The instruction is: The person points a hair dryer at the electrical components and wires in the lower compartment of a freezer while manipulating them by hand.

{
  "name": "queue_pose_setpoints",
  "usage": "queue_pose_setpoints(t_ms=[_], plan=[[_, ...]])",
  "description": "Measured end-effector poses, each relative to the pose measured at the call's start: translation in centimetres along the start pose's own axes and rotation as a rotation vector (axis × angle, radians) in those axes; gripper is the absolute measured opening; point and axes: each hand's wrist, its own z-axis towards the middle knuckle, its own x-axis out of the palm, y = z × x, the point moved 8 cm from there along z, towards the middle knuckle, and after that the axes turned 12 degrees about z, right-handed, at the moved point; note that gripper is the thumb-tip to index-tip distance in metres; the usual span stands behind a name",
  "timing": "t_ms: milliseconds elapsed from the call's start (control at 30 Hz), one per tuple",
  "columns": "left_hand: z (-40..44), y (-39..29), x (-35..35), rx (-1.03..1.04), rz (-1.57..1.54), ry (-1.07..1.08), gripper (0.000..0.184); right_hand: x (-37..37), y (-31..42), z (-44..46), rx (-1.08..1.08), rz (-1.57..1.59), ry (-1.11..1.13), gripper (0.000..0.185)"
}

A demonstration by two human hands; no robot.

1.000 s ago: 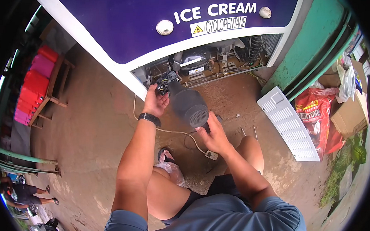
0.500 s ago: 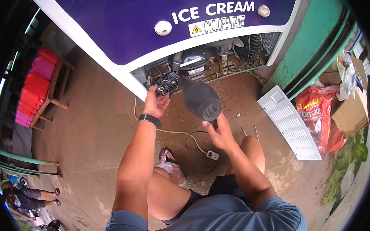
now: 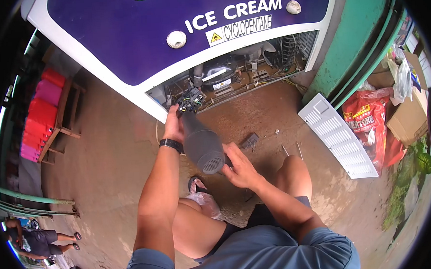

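Note:
My left hand [image 3: 174, 124], with a black watch on its wrist, grips a small black electrical control unit [image 3: 191, 100] with exposed wires, at the freezer's open lower bay. My right hand [image 3: 241, 166] is wrapped round the handle of a dark handheld air blower [image 3: 202, 144]. The blower's tapered nozzle points up at the control unit, close to my left fingers, and partly hides them. Its round grille faces back toward me. Behind the control unit, a black compressor [image 3: 217, 72] sits in the bay of the ice cream freezer [image 3: 138, 51].
A white louvred panel [image 3: 340, 137] leans at the right beside a red bag [image 3: 366, 121] and cardboard [image 3: 409, 119]. A dark block [image 3: 250, 141] lies on the wet floor. Red and pink containers [image 3: 41, 117] stand on a wooden rack at left. Another person [image 3: 40, 238] is at far left.
My right hand has brought the blower left and down, its nozzle now nearer my left hand. The control unit stays in my left hand. The view has shifted slightly.

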Motion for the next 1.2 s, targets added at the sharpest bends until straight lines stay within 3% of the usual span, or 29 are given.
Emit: queue_pose_setpoints(t_ms=[167, 333, 533, 767, 933, 1200], plan=[[-0.7, 0.2, 0.8, -0.044, -0.02, -0.007, 0.035, -0.8, -0.4, 0.4, 0.0, -0.005, -0.008, 0.058], [-1.8, -0.8, 0.7, 0.075, 0.067, -0.146, 0.037, -2.8, -1.3, 0.8, 0.047, -0.043, -0.075, 0.061], [-0.7, 0.5, -0.4, -0.028, 0.04, -0.129, 0.036, -3.9, -1.6, 0.9, 0.044, -0.048, -0.12, 0.062], [-0.3, 0.6, -0.7, -0.011, 0.049, -0.13, 0.031, -1.9, -1.9, 0.2, -0.006, 0.01, -0.074, 0.062], [0.6, 1.3, -0.6, -0.058, -0.004, 0.026, 0.028, -0.9, -1.6, 0.0, -0.01, 0.015, -0.06, 0.063], [-0.8, 0.4, -0.3, 0.012, 0.049, -0.104, 0.031, -2.5, -2.0, 0.7, 0.002, -0.001, -0.085, 0.063]])
